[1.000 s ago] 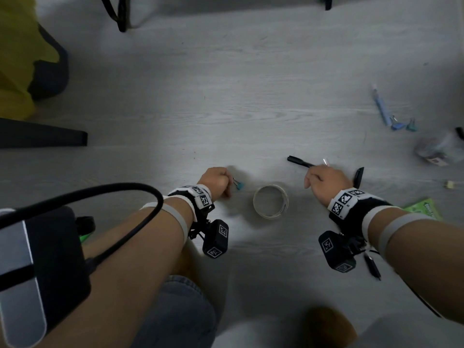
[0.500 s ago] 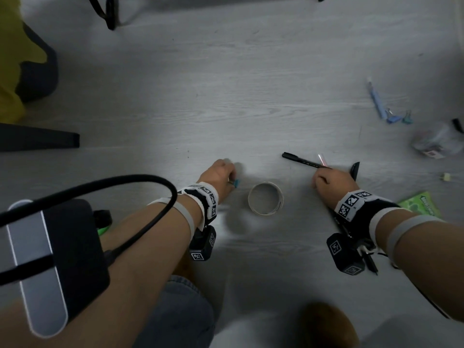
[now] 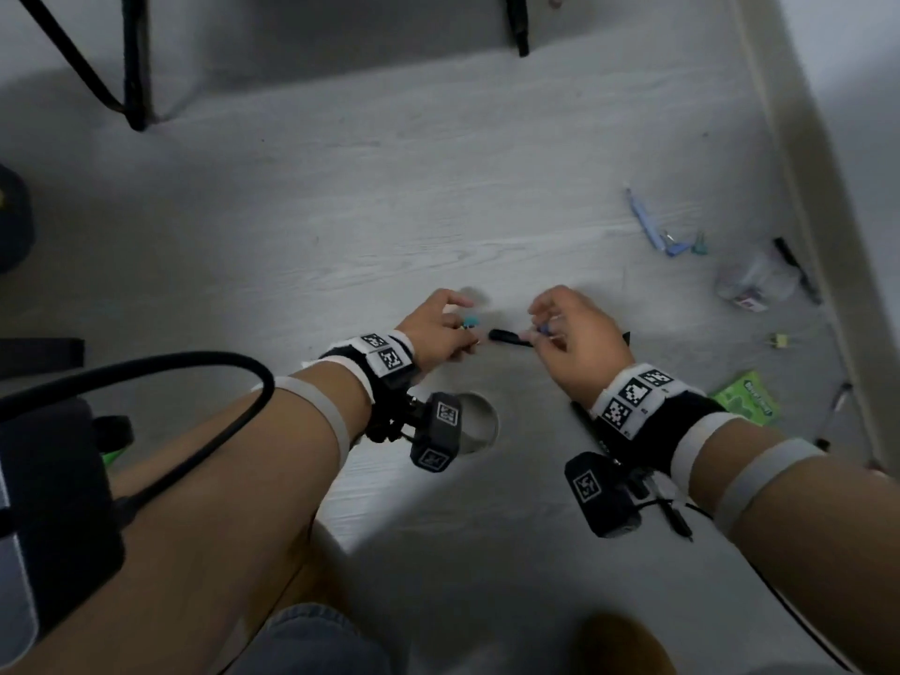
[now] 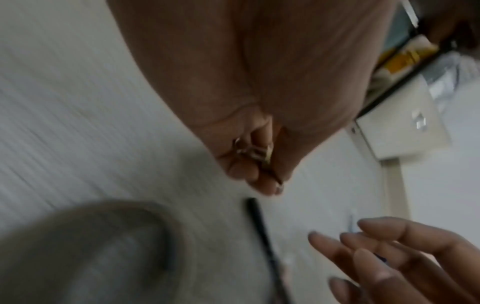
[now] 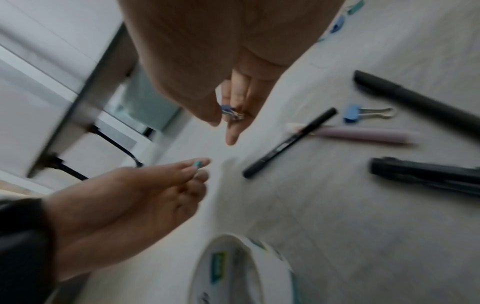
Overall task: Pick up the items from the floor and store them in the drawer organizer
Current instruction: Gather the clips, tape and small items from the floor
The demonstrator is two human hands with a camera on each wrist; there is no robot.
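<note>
1. Pale grey wood-grain floor [image 3: 389, 226] fills the head view, with black metal furniture legs [image 3: 134, 60] standing at the far edge and a light skirting strip [image 3: 798, 197] running down the right.
2. Above the floor, the left hand [image 3: 433, 333] has its fingers curled and pinches a small teal binder clip [image 3: 470, 324] at the fingertips; the left wrist view, blurred, shows wire loops tucked against the palm.
3. Close by, the right hand [image 3: 579, 333] pinches a small blue binder clip [image 5: 230, 112] between thumb and fingers, the other fingers loosely bent.
4. Between and under the two hands lies a slim black pen [image 5: 288, 142] on the floor, crossing a pale pink pen [image 5: 363, 134].
5. Just beside those pens, a second blue binder clip with silver wire handles [image 5: 366, 116] lies on the floor, with a thick black marker [image 5: 415, 102] and another black bar-shaped object [image 5: 426, 174] near it.
6. Nearer the person, a white roll of tape [image 3: 479, 426] lies flat, partly hidden by the left wrist camera.
7. Well apart to the right lie a light blue pen [image 3: 645, 221], more small clips [image 3: 679, 246], a clear plastic container [image 3: 752, 282], a small yellow clip [image 3: 781, 339] and a green packet [image 3: 747, 399].
8. No view shows the drawer organizer.
</note>
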